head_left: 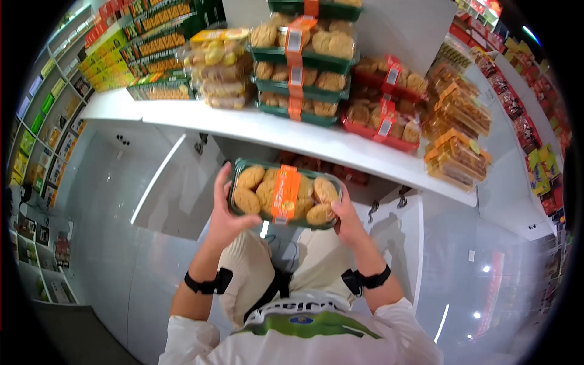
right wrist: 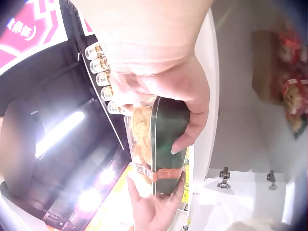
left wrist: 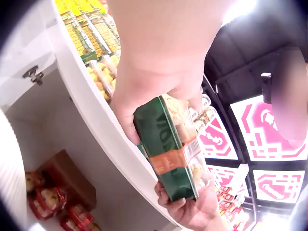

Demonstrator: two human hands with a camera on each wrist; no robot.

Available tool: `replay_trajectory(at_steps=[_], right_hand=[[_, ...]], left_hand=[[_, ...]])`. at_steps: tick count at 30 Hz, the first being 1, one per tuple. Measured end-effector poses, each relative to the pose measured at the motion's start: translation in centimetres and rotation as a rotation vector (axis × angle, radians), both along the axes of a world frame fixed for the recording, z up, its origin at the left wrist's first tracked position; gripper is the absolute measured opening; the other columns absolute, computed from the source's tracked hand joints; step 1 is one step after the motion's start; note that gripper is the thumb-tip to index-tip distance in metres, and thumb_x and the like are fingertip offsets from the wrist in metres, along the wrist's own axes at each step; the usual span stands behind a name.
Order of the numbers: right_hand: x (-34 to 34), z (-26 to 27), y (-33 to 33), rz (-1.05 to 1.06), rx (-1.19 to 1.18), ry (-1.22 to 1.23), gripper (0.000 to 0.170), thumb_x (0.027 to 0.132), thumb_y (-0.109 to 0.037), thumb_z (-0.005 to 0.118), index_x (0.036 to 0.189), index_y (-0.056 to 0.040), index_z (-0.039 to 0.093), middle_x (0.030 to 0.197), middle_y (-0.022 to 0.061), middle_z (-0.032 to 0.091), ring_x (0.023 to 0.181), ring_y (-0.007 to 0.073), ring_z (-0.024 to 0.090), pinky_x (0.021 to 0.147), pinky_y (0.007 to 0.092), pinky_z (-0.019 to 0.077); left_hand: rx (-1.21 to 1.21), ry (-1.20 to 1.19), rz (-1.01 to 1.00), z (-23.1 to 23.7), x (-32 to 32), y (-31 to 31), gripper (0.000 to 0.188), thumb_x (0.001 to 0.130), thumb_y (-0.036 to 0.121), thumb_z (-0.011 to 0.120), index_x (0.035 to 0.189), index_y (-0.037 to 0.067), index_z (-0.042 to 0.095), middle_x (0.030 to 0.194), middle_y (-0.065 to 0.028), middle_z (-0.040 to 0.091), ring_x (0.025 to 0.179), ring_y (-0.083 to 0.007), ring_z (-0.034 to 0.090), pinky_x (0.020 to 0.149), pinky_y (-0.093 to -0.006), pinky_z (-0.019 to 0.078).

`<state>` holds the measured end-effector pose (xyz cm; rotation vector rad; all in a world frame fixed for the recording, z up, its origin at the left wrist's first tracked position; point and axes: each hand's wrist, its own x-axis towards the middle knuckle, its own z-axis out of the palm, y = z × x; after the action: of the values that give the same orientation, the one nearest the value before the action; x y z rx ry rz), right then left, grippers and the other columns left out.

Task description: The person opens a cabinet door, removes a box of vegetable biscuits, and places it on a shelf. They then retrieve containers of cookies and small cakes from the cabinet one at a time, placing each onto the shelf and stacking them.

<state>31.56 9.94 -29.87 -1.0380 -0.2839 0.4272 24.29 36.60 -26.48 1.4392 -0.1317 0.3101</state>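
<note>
A green plastic tray of round golden cookies, with a clear lid and an orange paper band, is held level above my lap. My left hand grips its left end, thumb on the near side and fingers at the far corner. At the other end my right hand holds the short side, its thumb on the near corner. From the left wrist view, the tray's green side shows between the two hands. The right wrist view shows my fingers curled onto that green side.
Stacked cookie trays stand on the white counter, beside red trays and clear tubs. Below, an open cabinet door stands left and another right. Red packs and a cardboard box sit inside.
</note>
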Motion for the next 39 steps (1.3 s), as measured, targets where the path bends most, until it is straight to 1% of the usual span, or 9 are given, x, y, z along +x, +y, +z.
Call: replay_trajectory(at_steps=[4,8,10,13,15,20,22,35,39], right_hand=[[0.0,6.9,-0.3,-0.011,-0.067,-0.047,0.071,0.095,-0.039,0.052,0.147,-0.0152,0.011,0.137,0.0139,0.036,0.119,0.0285,0.052,0.065,0.0367,0.0581],[3.2,14.6,0.3,-0.074,-0.028,-0.399,0.090,0.087,-0.069,0.054,0.146,-0.0150,0.013,0.137,0.0121,0.041,0.120,0.0258,0.052,0.085,0.0361,0.0543],[4.0,20.5,-0.2,0.003,-0.070,-0.457,0.096,0.085,-0.076,0.045,0.151,-0.0129,0.016,0.137,0.0127,0.047,0.113,0.0238,0.057,0.073,0.0376,0.0570],[8.5,25.7,0.2,-0.053,-0.150,-0.655,0.095,0.082,-0.048,0.072,0.149,-0.0031,0.021,0.131,0.0138,0.050,0.117,0.0231,0.055,0.095,0.0330,0.0503],[10.7,28.3,1.0,-0.194,-0.271,-0.733,0.101,0.077,-0.051,0.076,0.146,0.0012,0.025,0.129,0.0157,0.051,0.119,0.0242,0.053,0.098,0.0338,0.0484],[16.9,30.3,0.8,-0.306,-0.572,-0.824,0.105,0.076,-0.063,0.073,0.145,0.0037,0.029,0.130,0.0176,0.051,0.122,0.0265,0.051,0.101,0.0343,0.0431],[18.0,29.8,1.5,-0.387,-0.688,-0.750,0.126,0.070,-0.074,0.070,0.148,0.0093,0.017,0.143,0.0318,0.038,0.136,0.0370,0.038,0.110,0.0473,0.0328],[22.4,25.8,3.0,-0.620,-0.655,-0.799,0.124,0.070,-0.081,0.063,0.148,0.0076,0.023,0.144,0.0287,0.039,0.134,0.0331,0.042,0.109,0.0403,0.0355],[20.4,25.4,3.1,-0.634,-0.645,-0.781,0.122,0.066,-0.070,0.076,0.147,0.0060,0.024,0.139,0.0237,0.045,0.127,0.0297,0.049,0.104,0.0380,0.0424]], left_hand=[[0.228,-0.114,-0.007,5.2,1.0,0.2,0.120,0.058,0.021,0.095,0.150,0.000,0.021,0.147,-0.0144,0.040,0.133,-0.0230,0.043,0.109,-0.0374,0.0392],[0.401,-0.345,0.090,12.7,4.5,2.0,0.112,0.058,0.011,0.093,0.148,0.000,0.028,0.145,-0.0146,0.042,0.128,-0.0224,0.049,0.107,-0.0367,0.0433],[0.394,-0.417,0.139,17.7,6.7,1.4,0.100,0.061,0.010,0.091,0.144,-0.001,0.036,0.135,-0.0131,0.053,0.121,-0.0205,0.056,0.101,-0.0346,0.0480],[0.280,-0.389,0.047,23.2,11.6,1.9,0.083,0.068,0.015,0.089,0.137,-0.001,0.044,0.119,-0.0097,0.063,0.108,-0.0169,0.062,0.093,-0.0298,0.0521],[0.366,-0.437,0.083,25.3,15.2,2.6,0.079,0.071,0.023,0.088,0.134,-0.001,0.047,0.113,-0.0086,0.064,0.102,-0.0152,0.064,0.087,-0.0283,0.0532],[0.524,-0.415,0.229,26.7,22.0,3.8,0.093,0.065,0.047,0.089,0.134,0.000,0.049,0.096,-0.0066,0.065,0.088,-0.0130,0.063,0.073,-0.0251,0.0513],[0.652,-0.339,0.314,26.2,23.5,4.0,0.096,0.064,0.049,0.089,0.135,-0.001,0.047,0.097,-0.0072,0.065,0.088,-0.0131,0.063,0.073,-0.0262,0.0518],[0.640,-0.270,0.328,22.4,26.2,3.3,0.089,0.071,0.041,0.087,0.138,0.000,0.046,0.100,-0.0071,0.065,0.087,-0.0120,0.061,0.073,-0.0258,0.0514],[0.617,-0.252,0.201,22.2,26.1,3.8,0.089,0.070,0.030,0.090,0.140,0.001,0.042,0.107,-0.0101,0.067,0.097,-0.0156,0.064,0.083,-0.0290,0.0535]])
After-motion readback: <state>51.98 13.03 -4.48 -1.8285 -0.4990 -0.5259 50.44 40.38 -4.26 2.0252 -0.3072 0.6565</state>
